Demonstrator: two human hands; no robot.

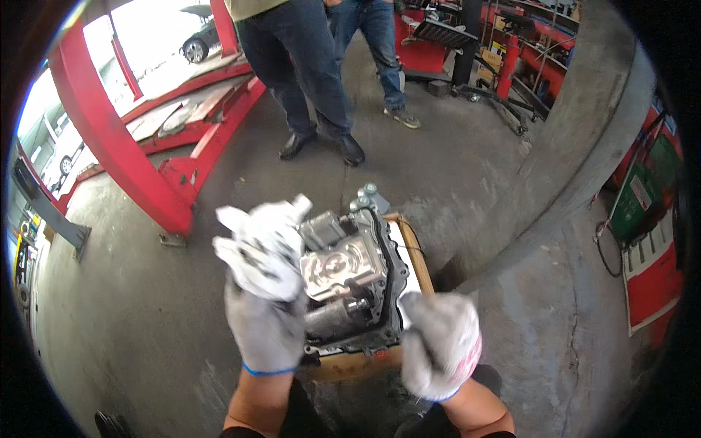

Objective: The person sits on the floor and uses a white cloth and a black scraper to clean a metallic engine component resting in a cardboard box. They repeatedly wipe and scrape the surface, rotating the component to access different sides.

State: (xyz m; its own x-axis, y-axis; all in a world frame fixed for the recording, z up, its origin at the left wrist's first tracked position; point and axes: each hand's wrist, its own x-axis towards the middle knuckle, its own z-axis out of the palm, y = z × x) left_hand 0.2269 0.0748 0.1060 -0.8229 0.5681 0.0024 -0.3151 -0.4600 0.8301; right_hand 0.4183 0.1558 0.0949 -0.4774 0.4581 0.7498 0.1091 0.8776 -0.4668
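Both my hands wear white-grey work gloves. My left hand [264, 321] is closed around a crumpled white rag [263, 237] with dark smudges, raised at the left side of a metal transmission control unit [339, 266]. The unit has a shiny stamped cover plate, a dark rim and a grey cylinder along its near side. It rests on something white atop a brown cardboard box [350, 365]. At the unit's right near corner my right hand [445, 343] is closed, its fingers curled in; whatever is in them is hidden.
Small bottle-like containers [371, 193] stand just beyond the box. Two people [310, 73] stand on the concrete floor ahead. A red lift post [117, 124] rises at left, a thick grey column [577, 139] at right. A green and red cabinet [653, 197] stands far right.
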